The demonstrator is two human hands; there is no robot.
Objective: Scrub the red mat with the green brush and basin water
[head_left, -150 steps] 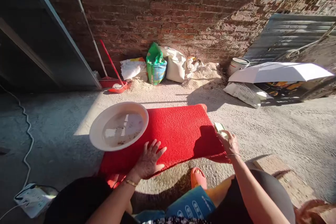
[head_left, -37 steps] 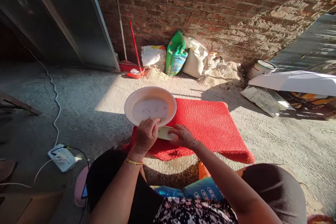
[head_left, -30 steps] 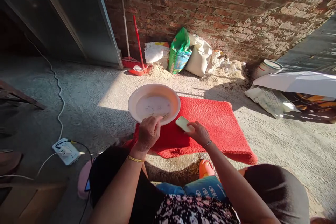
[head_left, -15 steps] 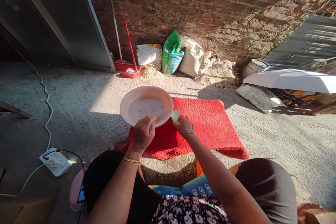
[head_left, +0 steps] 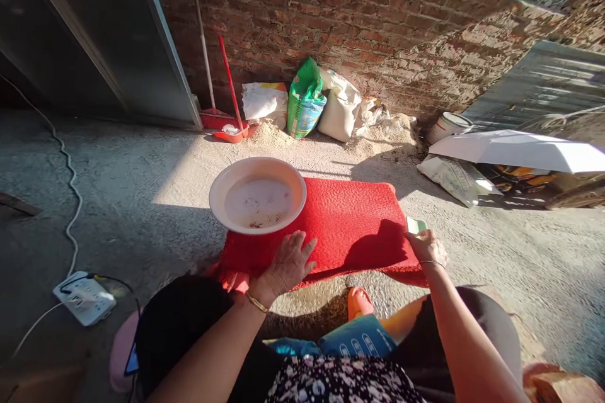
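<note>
A white plastic basin [head_left: 215, 198] holds pale, cloudy contents with small dark bits along the near side. It stands at the left end of a red, towel-like mat [head_left: 350, 204]. My left hand [head_left: 289, 262] rests palm down on the mat's near edge, fingers spread, just in front of the basin and apart from it. At the mat's right end, my right hand [head_left: 431, 248] grips a small pale green block [head_left: 416, 225]; its exact kind cannot be made out. The fingers partly hide it.
Along the brick wall [head_left: 368, 31] stand a green sack [head_left: 305, 104], a white sack [head_left: 339, 114] and a red dustpan [head_left: 232, 133]. A power strip [head_left: 85, 298] with cables lies on the left. An open white umbrella [head_left: 515, 150] lies at the right.
My left hand has let go of the basin's rim and now lies spread on the mat. My right hand has moved right with the green block, away from the basin.
</note>
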